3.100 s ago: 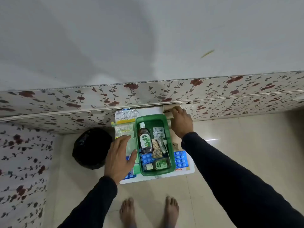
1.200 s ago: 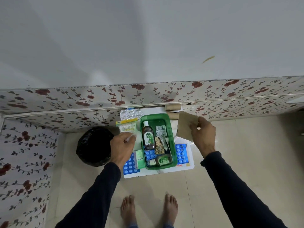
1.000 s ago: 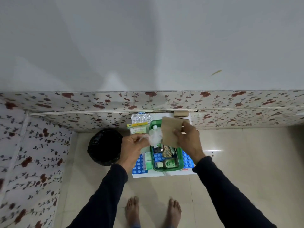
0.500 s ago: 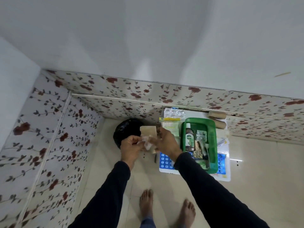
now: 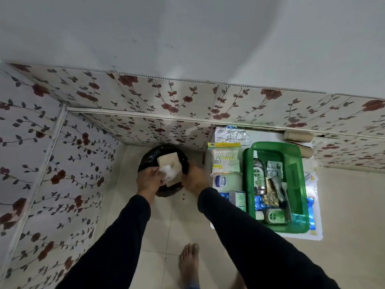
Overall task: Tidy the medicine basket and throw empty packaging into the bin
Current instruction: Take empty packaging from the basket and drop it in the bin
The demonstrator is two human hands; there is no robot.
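A black-lined bin (image 5: 150, 157) stands on the floor in the corner. Over its opening my left hand (image 5: 148, 178) pinches a crumpled clear plastic wrapper (image 5: 169, 171), while my right hand (image 5: 193, 178) grips a flat brown paper packet (image 5: 167, 161); wrapper and packet touch. To the right, the green medicine basket (image 5: 295, 184) sits on a white board and holds a Dettol bottle (image 5: 258, 176), blister strips (image 5: 274, 169) and a small green tin (image 5: 274, 216).
Beside the basket lie a cotton-bud pack (image 5: 225, 160), a foil strip (image 5: 231, 136), a small round jar (image 5: 221, 180) and a green box (image 5: 240, 200). Two cardboard tubes (image 5: 298, 136) rest against the floral wall panel. My bare foot (image 5: 189, 261) stands on the tiled floor.
My right hand picked up the brown packet and my left the plastic wrapper from beside the basket. Both hands then carried them left, over the bin.
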